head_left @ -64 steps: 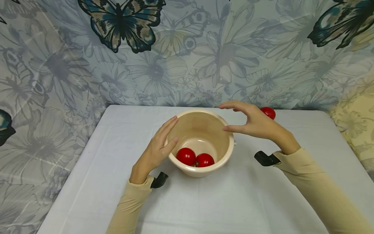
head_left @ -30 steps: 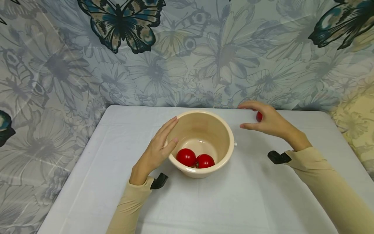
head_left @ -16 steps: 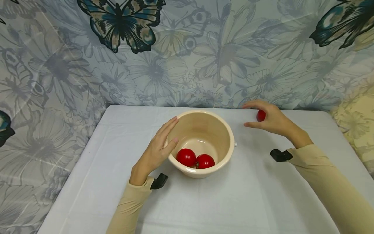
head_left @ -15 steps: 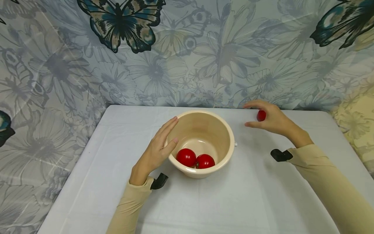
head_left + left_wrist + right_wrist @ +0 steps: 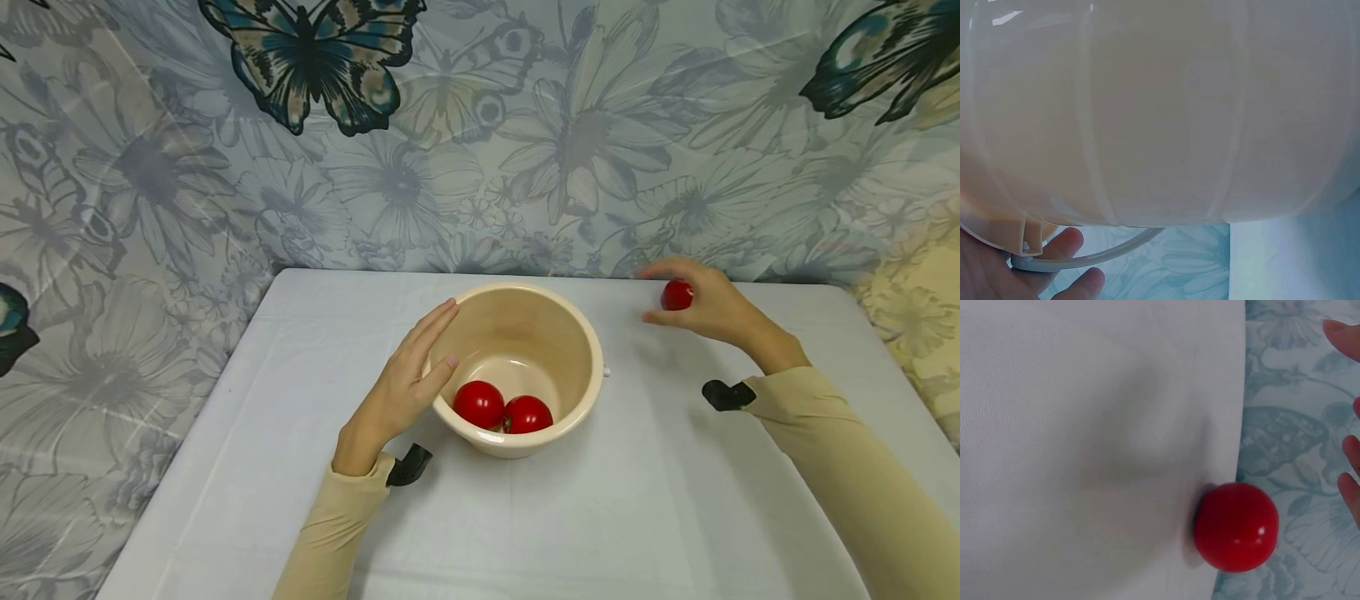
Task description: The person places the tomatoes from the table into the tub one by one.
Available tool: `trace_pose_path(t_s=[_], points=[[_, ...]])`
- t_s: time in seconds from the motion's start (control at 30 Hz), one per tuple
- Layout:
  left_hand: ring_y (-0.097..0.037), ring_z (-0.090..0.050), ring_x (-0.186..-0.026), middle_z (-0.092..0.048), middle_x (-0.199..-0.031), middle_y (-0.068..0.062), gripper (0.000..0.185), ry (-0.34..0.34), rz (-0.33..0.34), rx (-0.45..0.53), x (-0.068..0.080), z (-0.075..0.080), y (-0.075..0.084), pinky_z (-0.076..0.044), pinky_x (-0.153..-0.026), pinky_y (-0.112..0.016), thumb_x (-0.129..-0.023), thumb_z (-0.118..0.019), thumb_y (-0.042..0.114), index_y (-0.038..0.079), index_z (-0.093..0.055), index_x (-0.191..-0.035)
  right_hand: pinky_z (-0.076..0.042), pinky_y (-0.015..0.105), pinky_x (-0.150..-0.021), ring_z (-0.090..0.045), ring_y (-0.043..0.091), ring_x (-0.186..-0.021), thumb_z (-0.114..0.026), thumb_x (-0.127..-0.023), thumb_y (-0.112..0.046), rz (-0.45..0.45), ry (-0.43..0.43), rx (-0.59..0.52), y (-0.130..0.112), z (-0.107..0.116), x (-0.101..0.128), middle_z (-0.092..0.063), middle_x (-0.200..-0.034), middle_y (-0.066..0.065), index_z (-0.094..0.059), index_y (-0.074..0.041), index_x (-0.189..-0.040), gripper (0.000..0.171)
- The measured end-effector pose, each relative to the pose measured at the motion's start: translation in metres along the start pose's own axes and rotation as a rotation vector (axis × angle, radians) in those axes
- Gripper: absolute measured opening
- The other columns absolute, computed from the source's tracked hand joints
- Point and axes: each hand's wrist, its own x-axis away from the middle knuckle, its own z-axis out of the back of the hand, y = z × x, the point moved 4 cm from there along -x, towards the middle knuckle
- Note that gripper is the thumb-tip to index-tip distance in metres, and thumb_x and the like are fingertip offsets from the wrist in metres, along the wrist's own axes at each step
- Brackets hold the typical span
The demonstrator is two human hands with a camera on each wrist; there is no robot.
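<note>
A cream bucket stands upright on the white-covered table. Inside lie two red tomatoes, side by side at the near wall. My left hand rests against the bucket's left rim with extended fingers; the left wrist view shows its fingertips beside the thin bail handle. At the table's far edge is another tomato. My right hand is around it in the head view, thumb and fingers spread. In the right wrist view, a gap separates the fingers from this tomato.
White cloth covers the table. Patterned fabric with butterflies and flowers hangs directly behind its far edge and along the left. A black wrist mount juts from the right sleeve, another from the left.
My right hand has moved from above the bucket's right rim rightward to the far tomato, its fingers still spread. My left hand, the bucket and the two tomatoes inside stay put.
</note>
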Motion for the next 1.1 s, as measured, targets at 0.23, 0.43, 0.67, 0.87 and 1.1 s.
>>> trace_pose_path(t_s=[0.23, 0.43, 0.67, 0.87, 1.1], points=[[-0.016, -0.025, -0.152, -0.028, -0.164, 0.000, 0.059, -0.001, 0.007, 0.002, 0.000, 0.001, 0.001, -0.022, -0.125, -0.046, -0.100, -0.048, 0.022, 0.017, -0.031, -0.157, -0.052, 0.049, -0.095, -0.051, 0.039, -0.122, -0.086, -0.076, -0.015, -0.020, -0.029, 0.022, 0.012, -0.005, -0.001, -0.058, -0.132, 0.018, -0.062, -0.006, -0.126, 0.057], [-0.018, -0.025, -0.152, -0.028, -0.163, 0.001, 0.060, -0.002, -0.001, 0.003, 0.000, 0.000, 0.001, -0.023, -0.125, -0.047, -0.100, -0.050, 0.018, 0.017, -0.031, -0.156, -0.043, 0.063, -0.101, -0.046, 0.042, -0.124, -0.086, -0.075, -0.014, -0.034, -0.056, 0.014, 0.019, -0.008, 0.000, -0.055, -0.134, 0.022, -0.061, -0.004, -0.125, 0.057], [-0.018, -0.026, -0.151, -0.029, -0.163, 0.001, 0.060, 0.003, -0.012, -0.007, 0.000, 0.001, 0.001, -0.023, -0.125, -0.045, -0.099, -0.051, 0.018, 0.017, -0.032, -0.156, -0.044, 0.061, -0.099, -0.047, 0.042, -0.122, -0.086, -0.076, -0.018, -0.051, -0.054, 0.036, 0.031, -0.008, -0.002, -0.053, -0.137, 0.025, -0.060, -0.004, -0.127, 0.060], [-0.019, -0.026, -0.152, -0.029, -0.163, -0.002, 0.060, 0.001, -0.013, 0.002, 0.000, 0.001, 0.000, -0.023, -0.125, -0.046, -0.099, -0.050, 0.018, 0.015, -0.032, -0.156, -0.048, 0.059, -0.094, -0.048, 0.043, -0.118, -0.085, -0.078, -0.021, -0.092, -0.073, 0.042, 0.044, -0.008, -0.004, -0.051, -0.138, 0.025, -0.057, -0.004, -0.132, 0.063], [-0.015, -0.024, -0.152, -0.027, -0.164, 0.000, 0.059, -0.014, 0.000, 0.008, -0.001, 0.001, -0.001, -0.023, -0.125, -0.044, -0.101, -0.050, 0.018, 0.016, -0.030, -0.157, -0.047, 0.064, -0.095, -0.047, 0.046, -0.119, -0.083, -0.079, -0.021, -0.113, -0.079, 0.046, 0.057, -0.006, -0.004, -0.050, -0.137, 0.029, -0.055, -0.001, -0.133, 0.064]])
